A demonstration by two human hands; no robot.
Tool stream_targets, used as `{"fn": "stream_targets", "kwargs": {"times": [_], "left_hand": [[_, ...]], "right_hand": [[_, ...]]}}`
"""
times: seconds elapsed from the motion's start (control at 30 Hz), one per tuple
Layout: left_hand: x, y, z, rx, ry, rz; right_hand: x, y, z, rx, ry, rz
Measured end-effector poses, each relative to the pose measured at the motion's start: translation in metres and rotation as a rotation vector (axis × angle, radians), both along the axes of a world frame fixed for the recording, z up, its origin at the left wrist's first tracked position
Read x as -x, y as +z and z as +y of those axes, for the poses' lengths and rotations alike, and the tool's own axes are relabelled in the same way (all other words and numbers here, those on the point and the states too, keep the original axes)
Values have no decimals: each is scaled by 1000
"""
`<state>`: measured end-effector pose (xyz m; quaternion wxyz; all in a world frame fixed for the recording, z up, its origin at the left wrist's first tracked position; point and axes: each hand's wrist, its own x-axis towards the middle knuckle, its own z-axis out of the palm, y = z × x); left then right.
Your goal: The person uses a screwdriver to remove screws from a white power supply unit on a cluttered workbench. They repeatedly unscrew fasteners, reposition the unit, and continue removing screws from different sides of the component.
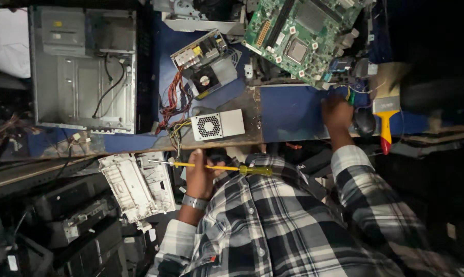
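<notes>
From the head camera, the left hand [198, 174] at six o'clock is closed around a yellow screwdriver [216, 167] lying level, tip toward nine. The right hand [337, 114] at three o'clock rests on the blue table [293, 110] beside a green motherboard [304, 33]; I cannot tell its grip.

Open grey metal computer case [83, 69] is lying at the far left of the blue-topped bench [288, 113]. Right of it, a boxy power supply with bundled wires [204, 64] is sitting behind a small silver fan unit [217, 124] at the bench's near edge. Green circuit board [301, 33] is lying further right, toward the back. Yellow-handled flat brush [385, 110] is resting at the right end. White plastic panel [138, 185] is lying below the bench, left.
</notes>
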<state>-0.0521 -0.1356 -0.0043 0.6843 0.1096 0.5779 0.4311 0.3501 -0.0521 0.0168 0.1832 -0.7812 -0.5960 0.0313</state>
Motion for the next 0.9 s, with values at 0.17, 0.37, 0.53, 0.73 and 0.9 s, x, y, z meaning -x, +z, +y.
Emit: {"fn": "stream_targets", "kwargs": {"times": [0.17,0.37,0.53,0.73,0.9], "left_hand": [[-7,-8,-8,-29,18,-7],[-15,-7,-11,7,18,-51],[-22,0,-6,-7,-56,-132],[-34,6,10,-29,-199,-110],[-42,5,24,-77,-335,-123]], "right_hand": [[-5,-5,12,-6,-85,59],[-6,-16,17,282,-274,17],[27,-11,-2,-10,-12,250],[119,19,-16,434,-8,1225],[168,47,-32,803,167,1528]]}}
